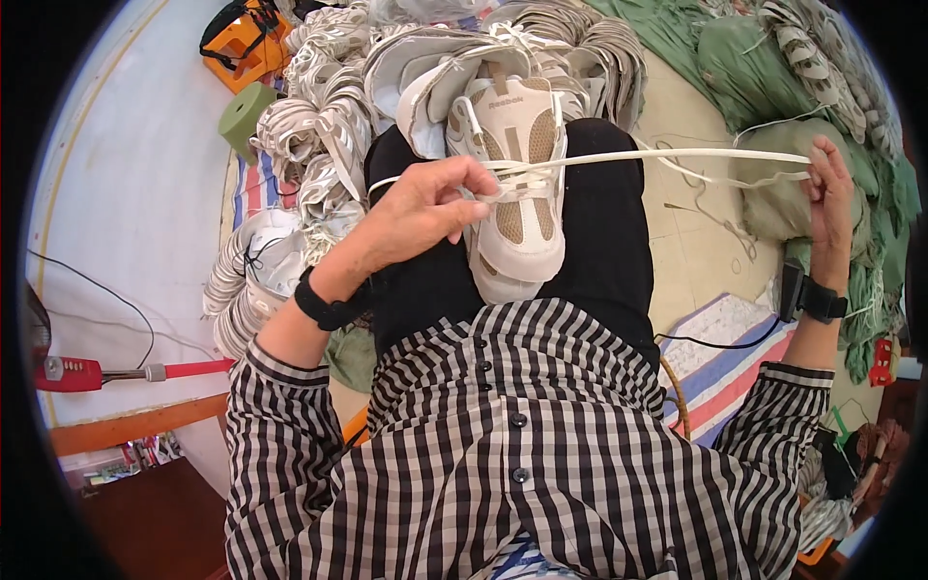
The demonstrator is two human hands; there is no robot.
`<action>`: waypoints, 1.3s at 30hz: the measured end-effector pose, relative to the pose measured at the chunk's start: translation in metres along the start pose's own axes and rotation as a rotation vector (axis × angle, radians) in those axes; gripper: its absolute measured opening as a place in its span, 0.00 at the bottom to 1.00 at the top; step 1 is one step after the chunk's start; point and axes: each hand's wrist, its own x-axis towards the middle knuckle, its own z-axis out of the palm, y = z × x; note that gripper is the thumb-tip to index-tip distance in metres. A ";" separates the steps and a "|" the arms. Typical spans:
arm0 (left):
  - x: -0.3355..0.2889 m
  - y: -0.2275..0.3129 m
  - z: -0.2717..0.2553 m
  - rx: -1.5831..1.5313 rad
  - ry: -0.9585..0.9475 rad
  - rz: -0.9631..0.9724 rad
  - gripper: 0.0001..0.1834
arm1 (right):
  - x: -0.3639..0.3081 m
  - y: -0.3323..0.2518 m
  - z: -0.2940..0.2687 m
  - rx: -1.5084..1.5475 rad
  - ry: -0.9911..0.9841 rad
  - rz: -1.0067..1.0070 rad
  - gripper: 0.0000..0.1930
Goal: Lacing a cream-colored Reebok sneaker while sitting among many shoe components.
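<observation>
A white and beige sneaker upper (pixel 530 217) with tan mesh panels rests between my thighs, its toe toward me. My left hand (pixel 430 208) is at its lacing, thumb and forefinger closed on the lace near the eyelets. Out to the right, my right hand (pixel 829 193) grips the cream shoelace (pixel 677 154). One strand runs nearly straight from the eyelets to those fingers, while another hangs slack just below it. Further lace crosses the front of the sneaker under my left fingertips.
Beyond my knees lie stacked shoe uppers (pixel 329 126), with more at the left (pixel 237 290). A green roll (pixel 246 114) and an orange crate (pixel 246 48) stand far left. Green cloth bundles (pixel 797 174) fill the right side. A red-handled tool (pixel 72 373) is at the left.
</observation>
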 end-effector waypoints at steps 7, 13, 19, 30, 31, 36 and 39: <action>0.015 -0.010 0.021 0.279 0.263 0.224 0.17 | 0.048 -0.012 -0.037 0.121 0.192 0.013 0.07; 0.016 -0.013 0.023 0.548 0.306 0.308 0.20 | 0.113 0.026 -0.072 0.150 0.087 0.093 0.07; 0.004 -0.018 0.027 0.593 0.446 0.310 0.20 | 0.155 0.120 -0.043 -0.329 0.229 0.134 0.03; -0.011 -0.036 -0.007 1.132 0.486 0.431 0.07 | -0.056 0.082 0.195 -0.690 -0.455 -0.599 0.21; -0.012 -0.035 -0.011 1.168 0.491 0.442 0.06 | -0.071 0.073 0.209 -0.732 -0.481 -0.616 0.20; -0.020 -0.030 -0.040 1.332 0.481 0.488 0.09 | -0.083 0.058 0.246 -0.984 -0.607 -0.696 0.14; -0.027 -0.032 -0.051 1.383 0.459 0.504 0.13 | -0.073 0.063 0.248 -1.094 -0.568 -0.789 0.09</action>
